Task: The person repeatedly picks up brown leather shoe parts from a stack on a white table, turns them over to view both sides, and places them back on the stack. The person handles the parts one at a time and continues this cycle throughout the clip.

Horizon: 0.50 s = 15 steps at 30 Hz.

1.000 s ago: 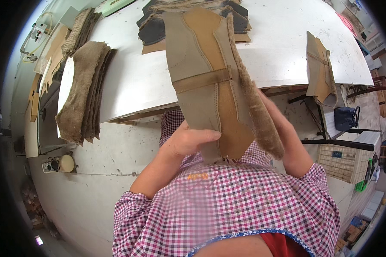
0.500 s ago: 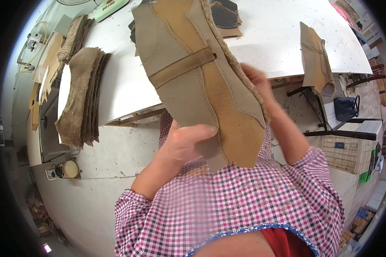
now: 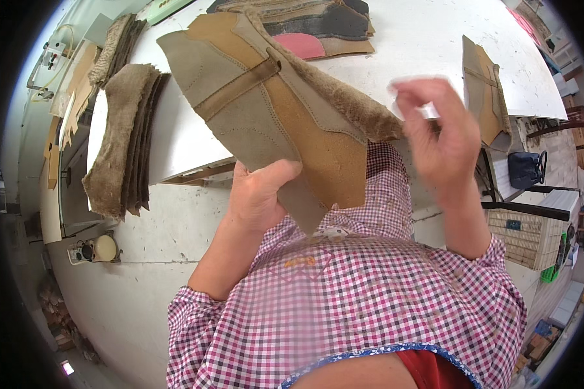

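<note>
My left hand is closed on the lower left edge of a boot upper, its thumb lying on the leather face. The upper is taupe and tan, with stitched seams, a brown strap across it and brown fleece showing along its right edge. It is tilted over the table's front edge. Close beside the fleece edge, my right hand is raised, blurred by motion. Its curled fingers and thumb are apart, and I see nothing between them.
Brown fleece pieces are stacked on the white table at the left. Dark and tan leather pieces lie behind the upper. Another boot upper hangs over the right edge. A plastic crate and a dark bag are at the right.
The upper has shifted left and tilted, its lower end rising, with my left hand still holding it. My right hand has come from behind its right edge to beside it.
</note>
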Tool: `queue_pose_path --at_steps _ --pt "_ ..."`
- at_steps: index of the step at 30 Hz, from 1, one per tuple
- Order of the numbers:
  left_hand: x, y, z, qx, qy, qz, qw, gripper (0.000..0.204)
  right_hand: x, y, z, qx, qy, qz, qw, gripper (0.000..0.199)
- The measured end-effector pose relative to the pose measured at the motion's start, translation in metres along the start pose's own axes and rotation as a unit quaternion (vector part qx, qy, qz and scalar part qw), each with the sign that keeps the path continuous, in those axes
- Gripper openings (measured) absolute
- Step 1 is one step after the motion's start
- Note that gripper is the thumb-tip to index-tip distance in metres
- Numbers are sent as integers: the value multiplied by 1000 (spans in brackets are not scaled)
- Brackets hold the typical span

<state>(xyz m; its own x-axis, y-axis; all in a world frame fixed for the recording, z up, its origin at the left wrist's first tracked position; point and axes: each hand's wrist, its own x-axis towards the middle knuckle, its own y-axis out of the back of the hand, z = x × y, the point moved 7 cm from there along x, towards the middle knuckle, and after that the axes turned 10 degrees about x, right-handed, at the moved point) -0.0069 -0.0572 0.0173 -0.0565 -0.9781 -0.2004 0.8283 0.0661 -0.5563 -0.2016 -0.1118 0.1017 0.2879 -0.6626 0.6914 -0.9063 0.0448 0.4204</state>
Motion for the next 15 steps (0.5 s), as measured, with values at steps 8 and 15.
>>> queue_pose_path --at_steps 8,15 --pt "-2 -2 5 161 -86 -56 982 44 -17 -28 -14 7 -37 -51 998 21" --pt "-2 4 1 93 -38 -67 993 52 -23 -32 1 126 -168 -141 967 21"
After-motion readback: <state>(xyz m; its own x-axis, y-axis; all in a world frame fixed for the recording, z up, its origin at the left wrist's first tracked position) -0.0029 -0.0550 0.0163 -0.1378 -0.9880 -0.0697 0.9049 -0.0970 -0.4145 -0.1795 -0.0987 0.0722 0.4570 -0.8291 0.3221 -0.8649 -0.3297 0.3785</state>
